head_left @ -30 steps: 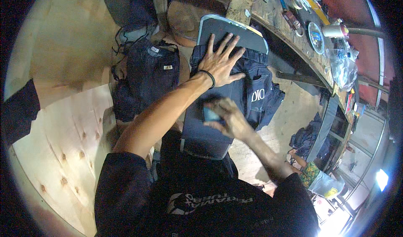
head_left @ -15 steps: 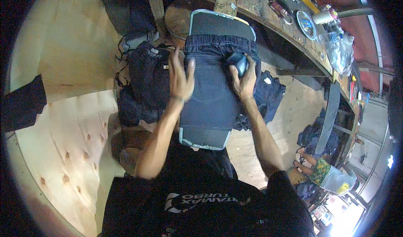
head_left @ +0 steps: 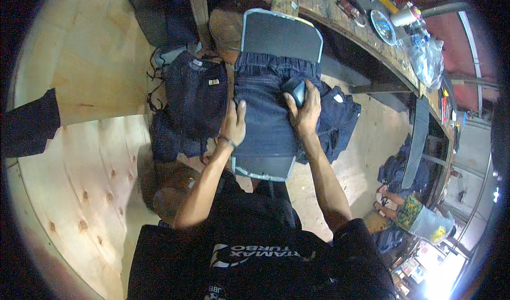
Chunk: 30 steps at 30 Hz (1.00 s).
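Dark denim trousers or shorts (head_left: 265,125) with a gathered elastic waistband are pulled over a long grey board (head_left: 281,34) with pale-blue edging. The board shows beyond the waistband and at the near end. My left hand (head_left: 234,123) grips the garment's left side, thumb on top and fingers closed at the board's edge. In my right hand (head_left: 306,111) is a small dark block-like object (head_left: 294,92) with a shiny bluish face, pressed to the cloth below the waistband. Its exact kind cannot be made out.
Dark garments lie in piles left (head_left: 194,98) and right (head_left: 340,114) of the board. A wooden workbench (head_left: 366,50) at the far right carries a round dish (head_left: 382,26), a plastic bag (head_left: 427,61) and tools. Another person (head_left: 419,217) is at the lower right.
My left hand has come down onto the garment's edge, its fingers less stretched. The waistband has shifted toward me, baring more board beyond it. My right hand moved slightly left with the dark object.
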Each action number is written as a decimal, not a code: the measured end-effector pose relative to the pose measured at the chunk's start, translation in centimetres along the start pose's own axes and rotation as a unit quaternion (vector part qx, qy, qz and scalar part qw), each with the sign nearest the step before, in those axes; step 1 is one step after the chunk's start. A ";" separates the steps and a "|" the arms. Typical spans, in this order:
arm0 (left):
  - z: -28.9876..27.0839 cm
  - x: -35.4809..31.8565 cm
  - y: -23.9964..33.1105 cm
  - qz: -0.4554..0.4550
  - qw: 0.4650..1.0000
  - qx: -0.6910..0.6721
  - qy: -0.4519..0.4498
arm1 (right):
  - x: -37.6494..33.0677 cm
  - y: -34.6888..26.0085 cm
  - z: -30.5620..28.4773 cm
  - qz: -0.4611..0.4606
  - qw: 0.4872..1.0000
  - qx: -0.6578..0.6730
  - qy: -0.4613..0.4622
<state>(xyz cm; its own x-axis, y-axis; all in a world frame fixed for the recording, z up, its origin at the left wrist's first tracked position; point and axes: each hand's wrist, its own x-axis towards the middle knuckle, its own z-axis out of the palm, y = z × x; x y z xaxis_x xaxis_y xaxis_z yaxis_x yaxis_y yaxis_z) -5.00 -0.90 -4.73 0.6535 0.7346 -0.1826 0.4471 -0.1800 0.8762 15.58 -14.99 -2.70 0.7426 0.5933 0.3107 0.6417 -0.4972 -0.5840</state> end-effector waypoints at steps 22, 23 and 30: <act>1.1 -0.4 -1.8 -0.072 0.997 0.004 -0.027 | -5.4 0.8 0.1 0.011 0.994 0.097 0.044; 1.3 -2.1 -2.6 -0.076 0.997 0.010 -0.027 | -7.1 0.5 -0.2 0.045 0.991 0.126 0.032; -5.8 -15.5 -5.8 -0.007 0.951 0.265 -0.162 | -17.7 -7.3 -3.5 -0.025 0.999 0.026 -0.013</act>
<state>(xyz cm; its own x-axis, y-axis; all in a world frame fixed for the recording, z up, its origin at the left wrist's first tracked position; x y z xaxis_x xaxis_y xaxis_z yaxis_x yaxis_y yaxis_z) -21.26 -7.43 -4.44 0.7609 0.5152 -0.3946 0.6456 -0.5396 0.5404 -1.53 -24.09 -1.30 0.7040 0.6332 0.3214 0.6666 -0.4332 -0.6066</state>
